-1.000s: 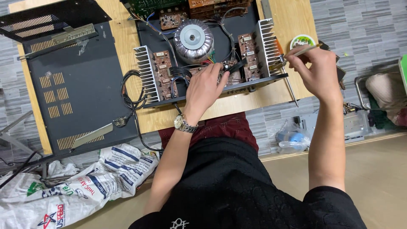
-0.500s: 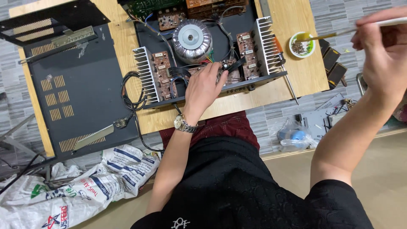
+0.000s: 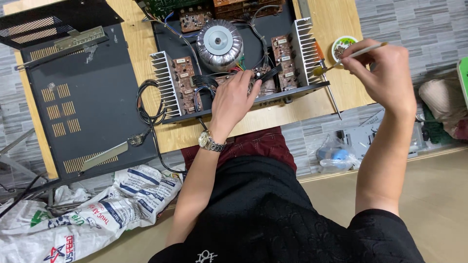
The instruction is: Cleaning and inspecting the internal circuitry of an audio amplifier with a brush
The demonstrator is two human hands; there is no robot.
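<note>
A wooden board (image 3: 336, 19) on the tiled floor carries an opened amplifier chassis (image 3: 229, 58), and its removed black cover (image 3: 83, 97) lies flat to the left, probably set aside to expose the inside. At the centre of the chassis sits a round silver transformer (image 3: 222, 44), flanked by two finned heat sinks (image 3: 163, 83) with brown circuit boards (image 3: 184, 78) beside them. The left hand (image 3: 234, 100), a wristwatch (image 3: 210, 142) on its wrist, rests on the front of the chassis with fingers curled around a bundle of wires, seemingly steadying them; what exactly it pinches is hidden under the fingers. The right hand (image 3: 382, 70) hovers past the chassis's right edge, fingers closed on a thin brush (image 3: 348, 56) whose yellowish tip points towards the right heat sink. Just beside it stands a small round tin (image 3: 342, 47), close enough for dipping, its contents too small to make out. A screwdriver (image 3: 327, 83) lies along the board's edge. The chassis's far end is cut off.
</note>
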